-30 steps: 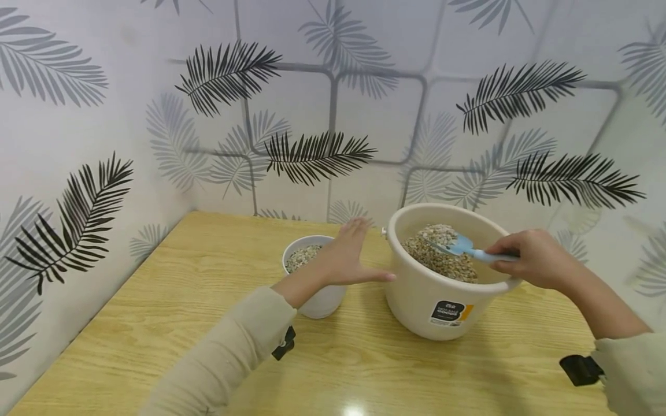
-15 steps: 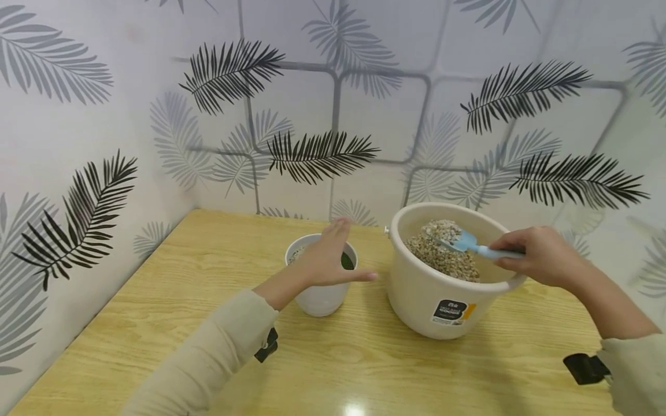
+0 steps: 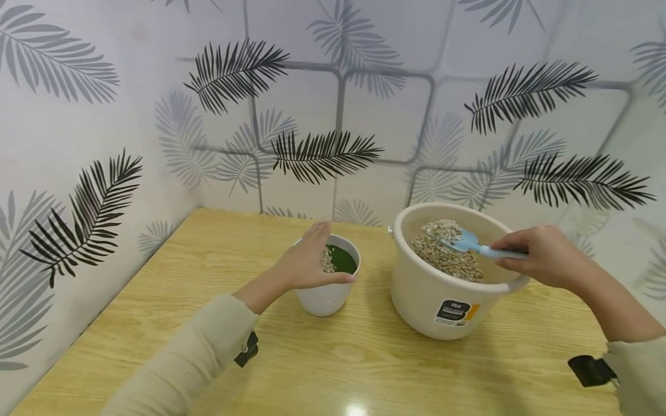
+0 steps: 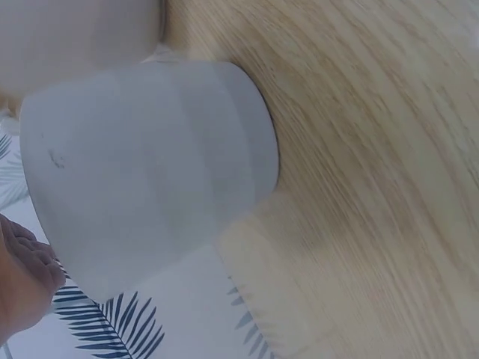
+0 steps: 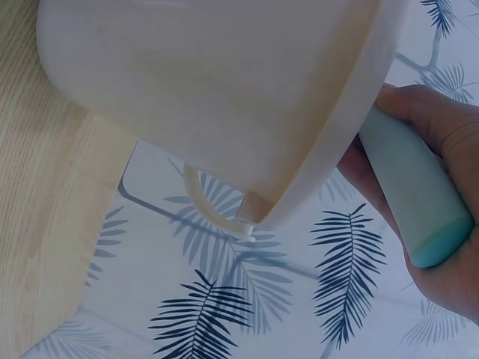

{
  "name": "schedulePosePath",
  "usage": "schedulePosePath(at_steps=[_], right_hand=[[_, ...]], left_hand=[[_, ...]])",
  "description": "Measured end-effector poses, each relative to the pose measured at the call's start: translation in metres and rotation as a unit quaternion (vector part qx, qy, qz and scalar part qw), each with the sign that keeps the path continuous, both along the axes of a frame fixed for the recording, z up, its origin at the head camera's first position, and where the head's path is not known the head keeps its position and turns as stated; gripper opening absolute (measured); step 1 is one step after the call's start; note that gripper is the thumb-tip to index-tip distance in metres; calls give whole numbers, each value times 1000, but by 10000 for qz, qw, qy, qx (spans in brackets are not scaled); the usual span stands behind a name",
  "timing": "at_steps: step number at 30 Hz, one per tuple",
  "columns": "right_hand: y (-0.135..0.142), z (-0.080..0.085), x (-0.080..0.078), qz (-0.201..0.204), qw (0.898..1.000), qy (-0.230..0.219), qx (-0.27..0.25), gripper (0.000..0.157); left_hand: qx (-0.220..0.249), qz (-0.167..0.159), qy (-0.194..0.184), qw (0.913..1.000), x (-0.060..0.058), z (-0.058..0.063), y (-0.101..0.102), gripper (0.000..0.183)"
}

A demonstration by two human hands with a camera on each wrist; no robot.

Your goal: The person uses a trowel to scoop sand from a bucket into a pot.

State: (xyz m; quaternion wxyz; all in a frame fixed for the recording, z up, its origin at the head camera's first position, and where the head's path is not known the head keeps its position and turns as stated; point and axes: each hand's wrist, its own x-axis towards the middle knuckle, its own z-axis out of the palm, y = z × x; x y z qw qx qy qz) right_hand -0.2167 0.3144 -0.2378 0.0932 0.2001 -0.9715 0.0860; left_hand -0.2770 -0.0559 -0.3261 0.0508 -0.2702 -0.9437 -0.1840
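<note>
My right hand (image 3: 543, 257) grips the handle of a light blue hand trowel (image 3: 468, 241) over the large cream bucket (image 3: 416, 300). Pale gravel (image 3: 442, 230) is heaped on the trowel's blade. More tan gravel (image 3: 451, 267) lies inside the bucket. In the right wrist view the thick handle (image 5: 415, 187) lies within my curled fingers. My left hand (image 3: 304, 263) is spread, thumb out, at the rim of a small white pot (image 3: 324, 301); whether it touches is unclear. Inside the pot a green surface (image 3: 343, 259) shows beside some gravel. My hand hides the pot's left part.
Both containers stand on a yellow wood-grain table (image 3: 312, 364), the bucket right of the pot. A wall (image 3: 385, 138) with leaf patterns rises behind the table's back edge. The bucket's handle (image 5: 206, 202) hangs at its side in the right wrist view.
My left hand has moved left from between the containers to the pot, uncovering the green surface inside. The right hand and loaded trowel have stayed nearly still over the bucket.
</note>
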Motion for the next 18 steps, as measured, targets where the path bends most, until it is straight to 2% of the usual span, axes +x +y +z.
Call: schedulePosePath(at_steps=[7, 18], right_hand=[[-2, 2, 2, 7, 10000, 67, -43, 18], [-5, 0, 2, -42, 10000, 51, -53, 18]], left_hand=[[168, 128, -235, 9995, 2, -4, -11, 112], [130, 113, -324, 9993, 2, -12, -17, 112]])
